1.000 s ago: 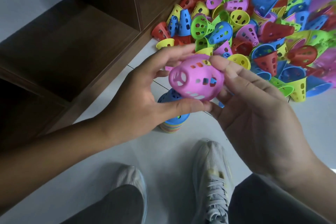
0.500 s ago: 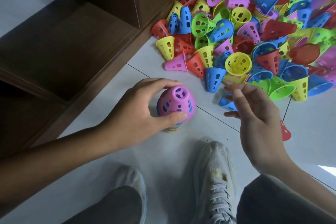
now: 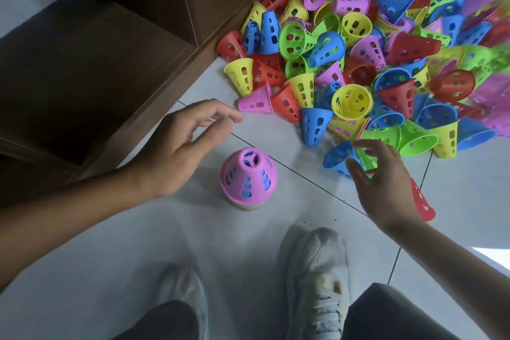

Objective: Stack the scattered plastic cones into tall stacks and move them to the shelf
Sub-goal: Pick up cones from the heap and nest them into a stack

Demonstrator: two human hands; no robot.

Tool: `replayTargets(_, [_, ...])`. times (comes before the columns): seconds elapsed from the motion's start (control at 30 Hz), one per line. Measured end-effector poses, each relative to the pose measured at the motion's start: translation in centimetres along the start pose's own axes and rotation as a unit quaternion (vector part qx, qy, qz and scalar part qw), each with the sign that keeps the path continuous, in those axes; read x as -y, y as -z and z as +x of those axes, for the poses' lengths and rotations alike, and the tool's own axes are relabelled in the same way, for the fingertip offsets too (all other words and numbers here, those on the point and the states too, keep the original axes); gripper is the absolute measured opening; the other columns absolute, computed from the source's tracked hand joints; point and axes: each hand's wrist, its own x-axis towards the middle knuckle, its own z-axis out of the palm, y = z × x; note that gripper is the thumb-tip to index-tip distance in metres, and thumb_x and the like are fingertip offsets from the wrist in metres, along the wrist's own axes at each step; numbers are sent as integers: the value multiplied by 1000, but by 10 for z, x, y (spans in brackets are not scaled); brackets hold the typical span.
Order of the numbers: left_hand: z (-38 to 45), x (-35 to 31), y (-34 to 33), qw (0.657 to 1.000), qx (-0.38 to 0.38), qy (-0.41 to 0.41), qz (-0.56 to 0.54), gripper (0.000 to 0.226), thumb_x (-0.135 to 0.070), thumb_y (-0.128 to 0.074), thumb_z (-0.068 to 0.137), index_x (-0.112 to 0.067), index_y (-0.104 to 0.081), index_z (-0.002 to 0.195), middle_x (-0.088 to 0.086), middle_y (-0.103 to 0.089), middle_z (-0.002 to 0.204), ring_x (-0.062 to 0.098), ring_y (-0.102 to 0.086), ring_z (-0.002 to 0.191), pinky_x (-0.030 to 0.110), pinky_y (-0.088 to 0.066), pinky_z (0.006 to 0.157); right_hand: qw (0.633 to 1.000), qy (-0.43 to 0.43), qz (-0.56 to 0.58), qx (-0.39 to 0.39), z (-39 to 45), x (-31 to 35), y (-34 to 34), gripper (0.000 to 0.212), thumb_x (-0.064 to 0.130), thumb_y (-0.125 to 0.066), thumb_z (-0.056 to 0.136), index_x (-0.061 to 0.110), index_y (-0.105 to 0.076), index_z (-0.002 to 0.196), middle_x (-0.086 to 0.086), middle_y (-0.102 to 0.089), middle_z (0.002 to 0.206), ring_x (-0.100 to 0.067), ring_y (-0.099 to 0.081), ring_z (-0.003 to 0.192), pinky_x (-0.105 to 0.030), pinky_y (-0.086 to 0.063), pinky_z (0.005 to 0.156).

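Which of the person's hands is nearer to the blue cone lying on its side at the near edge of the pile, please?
The right hand: its fingers touch or overlap the blue cone. The left hand hovers open on the far side of the pink-topped stack.

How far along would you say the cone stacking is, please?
Early. One stack stands on the floor, pink cone on top. Both hands are empty: the left hand hovers open, the right hand reaches toward a blue cone. The big pile remains; the shelf looks nearly bare.

Bright daylight from the right, dim shelf [image 3: 96,69] (wide-angle edges blurred, stretched).
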Motion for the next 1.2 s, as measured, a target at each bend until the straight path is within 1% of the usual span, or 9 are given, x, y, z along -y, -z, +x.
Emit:
replayTargets(0.1, [17, 10, -3, 1000, -4, 2, 20, 42, -48, -45, 96, -18, -68, 114, -11, -70, 112, 10, -63, 114, 23, -47, 96, 999, -15, -16, 24, 13, -4, -2, 33, 27, -62, 96, 26, -57, 128, -2, -57, 124, -23, -55, 116, -48, -52, 92])
replayTargets(0.17, [29, 18, -6, 999, 5, 5, 34, 39, -47, -45, 97, -20, -67, 115, -11, -69, 113, 10, -62, 114, 26, -48, 96, 998, -23, -27, 47, 20, -5, -3, 35, 30, -61, 96, 25, -57, 131, -5, -57, 126, -26, -54, 118, -42, -48, 97])
replayTargets(0.33, [63, 42, -15, 996, 32, 26, 73, 46, -58, -44, 93, -28, -62, 122, -14, -62, 122, 4, -58, 115, 35, -49, 100, 996, -41, -38, 63, 36, -8, -3, 40, 33, -60, 97, 20, -57, 135, -6, -57, 128, -25, -55, 119, -29, -39, 93])
replayTargets(0.57, [108, 79, -29, 982, 58, 7, 179, 51, -51, -57, 89, -29, -56, 136, -8, -46, 131, 8, -49, 121, 23, -39, 106, 994, -60, 8, 87, 48, -9, 0, 34, 36, -61, 96, 24, -66, 128, 3, -64, 113, -16, -62, 105, -32, -47, 89])
replayTargets(0.7, [129, 90, -40, 977, 53, -2, 207, 44, -31, -71, 89, -24, -56, 130, -3, -51, 125, 17, -53, 112, 37, -47, 98, 991, -94, 78, 57, 49, -7, 12, 29, 34, -64, 94, 25, -71, 120, 9, -71, 104, -5, -64, 101, -17, -44, 79])
replayTargets(0.8, [134, 96, -38, 971, 44, 2, 234, 48, -28, -77, 86, -21, -53, 127, 1, -54, 124, 20, -55, 108, 37, -48, 88, 985, -108, 131, 40, 46, -1, 17, 22, 25, -66, 95, 24, -74, 115, 17, -73, 100, 9, -65, 92, -3, -43, 72])
replayTargets(0.87, [137, 99, -37, 968, 47, 3, 247, 52, -31, -79, 84, -20, -52, 126, 1, -55, 126, 19, -55, 107, 36, -48, 85, 978, -118, 171, 24, 44, 3, 20, 19, 20, -68, 94, 23, -75, 111, 17, -74, 98, 9, -67, 84, -4, -46, 70])
replayTargets(1.03, [150, 96, -42, 957, 62, 0, 284, 57, -33, -85, 77, -17, -52, 120, 3, -63, 117, 23, -58, 102, 47, -53, 83, 956, -141, 257, -25, 39, 11, 29, 15, 14, -71, 91, 26, -76, 98, 19, -76, 88, 6, -66, 72, -10, -52, 70])
replayTargets(1.2, [151, 102, -48, 948, 71, 33, 309, 42, -36, -81, 80, -15, -55, 105, 5, -65, 103, 27, -59, 91, 47, -54, 76, 932, -180, 313, -40, 36, 21, 30, 13, 15, -75, 86, 22, -78, 97, 9, -78, 88, -5, -68, 78, -18, -56, 69])
